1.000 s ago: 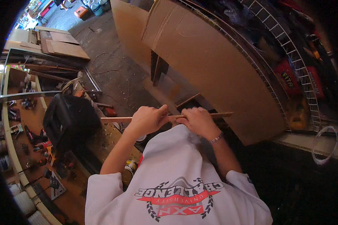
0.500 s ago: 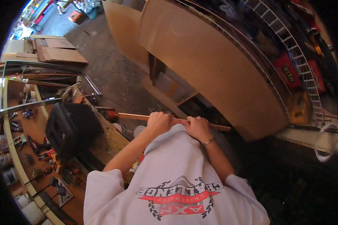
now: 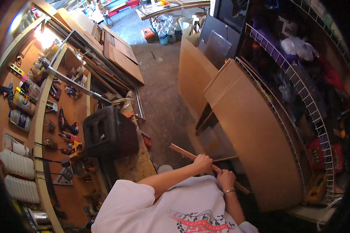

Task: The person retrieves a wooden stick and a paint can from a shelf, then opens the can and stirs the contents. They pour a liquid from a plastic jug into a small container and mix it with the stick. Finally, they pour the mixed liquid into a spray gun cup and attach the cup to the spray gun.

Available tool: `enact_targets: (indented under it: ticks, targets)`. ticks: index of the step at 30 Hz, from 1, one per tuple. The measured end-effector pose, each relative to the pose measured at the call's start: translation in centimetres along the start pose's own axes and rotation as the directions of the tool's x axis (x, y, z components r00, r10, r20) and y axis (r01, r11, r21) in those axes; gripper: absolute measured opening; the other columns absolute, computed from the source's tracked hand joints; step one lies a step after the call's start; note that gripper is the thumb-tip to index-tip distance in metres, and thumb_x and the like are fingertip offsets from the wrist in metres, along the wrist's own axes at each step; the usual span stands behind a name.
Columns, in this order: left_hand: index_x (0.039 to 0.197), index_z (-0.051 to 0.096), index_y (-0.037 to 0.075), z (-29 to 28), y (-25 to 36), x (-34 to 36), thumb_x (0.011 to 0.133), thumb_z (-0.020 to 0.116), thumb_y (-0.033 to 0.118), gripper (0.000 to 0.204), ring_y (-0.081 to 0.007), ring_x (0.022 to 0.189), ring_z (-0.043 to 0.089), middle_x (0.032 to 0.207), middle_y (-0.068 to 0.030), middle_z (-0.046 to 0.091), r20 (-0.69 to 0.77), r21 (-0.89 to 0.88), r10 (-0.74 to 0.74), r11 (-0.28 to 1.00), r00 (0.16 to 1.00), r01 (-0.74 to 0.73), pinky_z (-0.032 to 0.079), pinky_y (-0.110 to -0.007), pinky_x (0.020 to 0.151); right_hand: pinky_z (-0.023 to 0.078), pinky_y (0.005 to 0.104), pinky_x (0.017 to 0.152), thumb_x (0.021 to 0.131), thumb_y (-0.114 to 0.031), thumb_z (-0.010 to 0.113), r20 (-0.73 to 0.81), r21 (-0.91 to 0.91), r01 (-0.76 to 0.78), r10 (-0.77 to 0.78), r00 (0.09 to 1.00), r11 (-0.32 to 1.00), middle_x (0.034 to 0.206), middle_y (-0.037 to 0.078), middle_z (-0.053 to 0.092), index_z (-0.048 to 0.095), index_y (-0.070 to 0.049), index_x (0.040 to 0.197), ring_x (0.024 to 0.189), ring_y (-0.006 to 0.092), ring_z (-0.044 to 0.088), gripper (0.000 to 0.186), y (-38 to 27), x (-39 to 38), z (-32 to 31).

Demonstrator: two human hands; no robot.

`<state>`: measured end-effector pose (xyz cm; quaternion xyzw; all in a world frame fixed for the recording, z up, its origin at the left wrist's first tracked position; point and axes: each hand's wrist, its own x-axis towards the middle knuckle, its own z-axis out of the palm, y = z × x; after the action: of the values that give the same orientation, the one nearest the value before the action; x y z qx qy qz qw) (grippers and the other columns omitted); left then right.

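A thin wooden strip (image 3: 182,150) is held in front of my body, slanting from upper left down to lower right. My left hand (image 3: 202,163) is closed round it near the middle. Just to the right, my right hand (image 3: 226,179), with a band at the wrist, also grips it. The strip's lower end sticks out past my right hand, beside a large cardboard sheet (image 3: 252,143). Fingers of both hands are partly hidden from above.
On the left, a black case (image 3: 109,132) rests on a worn wooden bench (image 3: 144,165). Shelves beyond it hold a drill (image 3: 67,122) and bottles. Wood panels (image 3: 124,64) lean farther back. A white wire rack (image 3: 295,83) stands right. An orange box (image 3: 147,34) sits on the floor ahead.
My view has swung, so more of the floor ahead and left shelves shows. Both hands still hold the strip, which now slants more steeply and appears lower and farther right.
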<state>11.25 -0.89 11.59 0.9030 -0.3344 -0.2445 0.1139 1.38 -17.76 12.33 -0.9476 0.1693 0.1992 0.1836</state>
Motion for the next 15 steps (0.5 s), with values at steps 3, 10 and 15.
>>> enact_targets:
  ticks: [3,10,15]
  targets:
    - [0.084,0.081,0.007,0.2,-0.3,-0.1,0.084,0.073,0.041,0.034,-0.0328,0.077,0.076,0.081,-0.0164,0.076,0.014,-0.016,-0.047,0.999,0.999,0.047,0.060,-0.045,0.068,0.054,0.0550,0.090,0.101,-0.050,0.052,-0.013,-0.032,0.010,-0.010,1.000,0.999,0.102,0.027,0.073,0.077,-0.005,0.099,0.100,0.0469,0.070,0.051,-0.3,0.2,0.4]
    - [0.088,0.081,0.009,1.2,0.6,0.3,0.089,0.069,0.035,0.029,-0.0323,0.080,0.077,0.087,-0.0145,0.078,-0.015,0.031,-0.127,0.991,0.992,0.128,0.061,-0.044,0.069,0.057,0.0552,0.086,0.101,-0.045,0.055,-0.026,-0.075,-0.047,0.045,0.999,0.996,0.098,0.027,0.074,0.077,-0.004,0.100,0.096,0.0457,0.072,0.046,-1.2,0.7,0.6]
    - [0.087,0.081,0.008,-1.1,2.5,-0.6,0.091,0.067,0.043,0.038,-0.0322,0.081,0.077,0.089,-0.0153,0.078,0.104,0.059,-0.165,0.985,0.981,0.159,0.061,-0.045,0.070,0.057,0.0556,0.082,0.104,-0.047,0.053,0.065,0.080,0.052,-0.057,0.996,0.995,0.092,0.027,0.073,0.074,0.000,0.095,0.091,0.0474,0.071,0.053,-0.6,-0.2,-1.8]
